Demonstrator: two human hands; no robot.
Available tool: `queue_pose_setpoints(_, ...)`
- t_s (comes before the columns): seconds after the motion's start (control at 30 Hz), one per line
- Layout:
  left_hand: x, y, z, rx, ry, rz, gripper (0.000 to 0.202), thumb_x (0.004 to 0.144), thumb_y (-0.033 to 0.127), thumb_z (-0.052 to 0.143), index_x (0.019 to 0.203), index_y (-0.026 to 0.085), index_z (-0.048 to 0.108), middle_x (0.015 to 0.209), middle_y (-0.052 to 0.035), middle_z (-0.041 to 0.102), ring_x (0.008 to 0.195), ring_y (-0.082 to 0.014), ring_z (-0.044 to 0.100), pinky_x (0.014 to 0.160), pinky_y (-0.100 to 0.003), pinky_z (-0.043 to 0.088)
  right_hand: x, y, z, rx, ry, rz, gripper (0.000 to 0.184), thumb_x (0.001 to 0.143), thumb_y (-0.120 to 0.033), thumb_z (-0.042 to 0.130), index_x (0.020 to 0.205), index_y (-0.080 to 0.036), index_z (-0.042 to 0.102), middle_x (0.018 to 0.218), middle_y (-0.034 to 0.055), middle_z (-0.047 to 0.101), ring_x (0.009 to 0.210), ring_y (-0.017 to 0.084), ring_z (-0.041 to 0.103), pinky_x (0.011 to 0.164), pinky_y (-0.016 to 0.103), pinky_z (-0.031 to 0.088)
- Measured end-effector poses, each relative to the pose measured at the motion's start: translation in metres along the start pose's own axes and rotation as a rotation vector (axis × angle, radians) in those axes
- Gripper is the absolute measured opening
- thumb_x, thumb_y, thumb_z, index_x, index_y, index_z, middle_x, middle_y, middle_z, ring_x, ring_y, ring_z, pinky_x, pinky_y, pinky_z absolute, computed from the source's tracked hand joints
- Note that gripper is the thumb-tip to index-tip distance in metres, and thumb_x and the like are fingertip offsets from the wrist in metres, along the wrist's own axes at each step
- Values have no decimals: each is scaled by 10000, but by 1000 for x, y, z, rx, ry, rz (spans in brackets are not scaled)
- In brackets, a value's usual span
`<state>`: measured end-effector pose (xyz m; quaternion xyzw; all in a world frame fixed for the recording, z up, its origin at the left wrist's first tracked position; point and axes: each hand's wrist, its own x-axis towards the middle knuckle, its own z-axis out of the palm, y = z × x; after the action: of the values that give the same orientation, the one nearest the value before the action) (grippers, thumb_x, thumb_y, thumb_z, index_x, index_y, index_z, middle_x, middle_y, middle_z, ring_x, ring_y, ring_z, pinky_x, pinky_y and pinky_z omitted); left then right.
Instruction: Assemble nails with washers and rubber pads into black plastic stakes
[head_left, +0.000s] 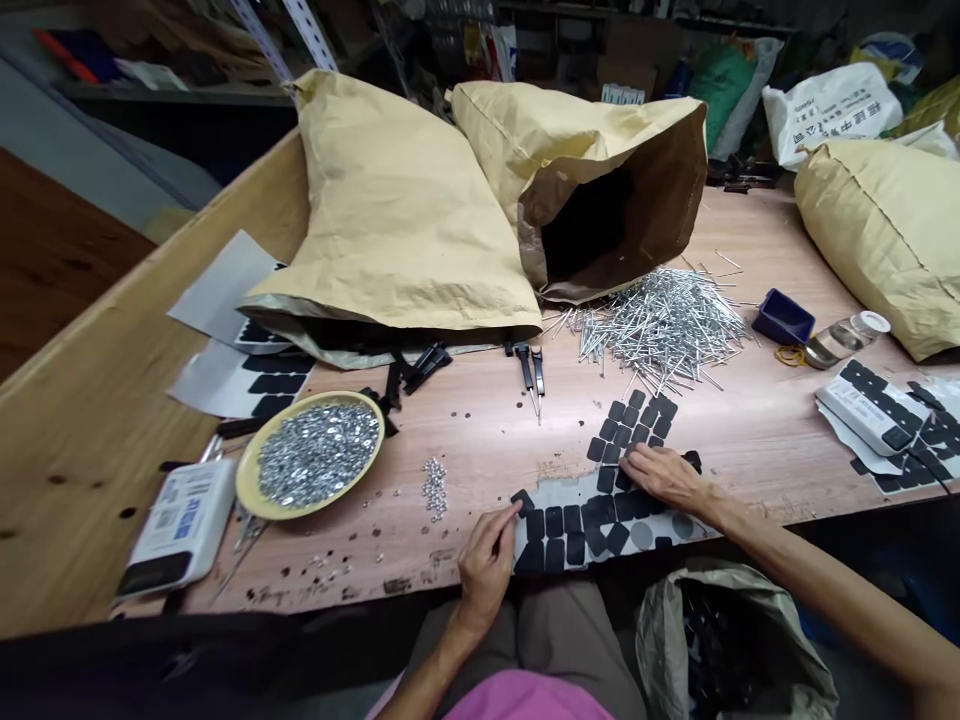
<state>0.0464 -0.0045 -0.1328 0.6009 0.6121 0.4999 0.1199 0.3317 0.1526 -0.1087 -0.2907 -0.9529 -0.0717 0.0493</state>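
My left hand [486,562] rests at the table's front edge, its fingertips pinched at the left end of a grey backing sheet [559,493] covered with black rounded pads [570,525]. My right hand [664,474] lies on the sheet's upper right part, fingers bent down and pressing on the pads. More loose black pads [634,420] lie in a cluster just beyond my right hand. I cannot see anything lifted in either hand.
A yellow dish of small metal bits [315,455], a pile of metal pins [664,325], black tweezers [531,372], brown paper sacks [397,210], a blue tray [784,318], a white device [180,525] and a bag [739,640] below the table edge.
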Motion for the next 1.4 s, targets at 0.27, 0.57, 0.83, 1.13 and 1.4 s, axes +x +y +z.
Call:
queue_pose_setpoints(0.27, 4, 4, 0, 64, 17, 87, 214, 851, 95, 484, 935, 164, 668, 773, -42, 702, 683, -119, 656, 639, -211, 532, 5, 7, -10, 74, -14, -59, 310, 878, 8, 330, 931, -145, 594, 803, 55, 591, 704, 141, 523, 506, 211, 448)
queue_pose_setpoints(0.57, 5, 6, 2, 78, 18, 62, 213, 846, 77, 482, 923, 160, 663, 766, -38, 698, 675, -114, 655, 636, -209, 531, 9, 16, -13, 76, -56, 71, 317, 890, -18, 308, 857, -134, 600, 748, 71, 576, 697, 158, 504, 456, 212, 405)
queue_pose_setpoints(0.83, 4, 6, 3, 93, 16, 62, 219, 838, 72, 492, 921, 167, 670, 765, -35, 699, 684, -118, 656, 637, -210, 530, 15, 15, -13, 96, -86, 169, 319, 908, -61, 315, 755, -145, 582, 717, 65, 565, 661, 152, 468, 451, 213, 337)
queue_pose_setpoints(1.13, 5, 6, 4, 96, 23, 67, 238, 844, 79, 468, 916, 166, 678, 752, -35, 702, 667, -118, 655, 625, -212, 529, 13, -11, -9, 35, -83, 194, 291, 934, -156, 373, 735, -166, 585, 708, 58, 556, 706, 162, 469, 514, 248, 319)
queue_pose_setpoints(1.4, 2, 4, 7, 74, 20, 61, 233, 853, 126, 460, 918, 162, 681, 778, -50, 703, 705, -135, 658, 654, -235, 522, 26, -22, -31, 72, -265, 405, 252, 934, -190, 401, 802, -178, 616, 828, 75, 592, 803, 180, 503, 539, 240, 329)
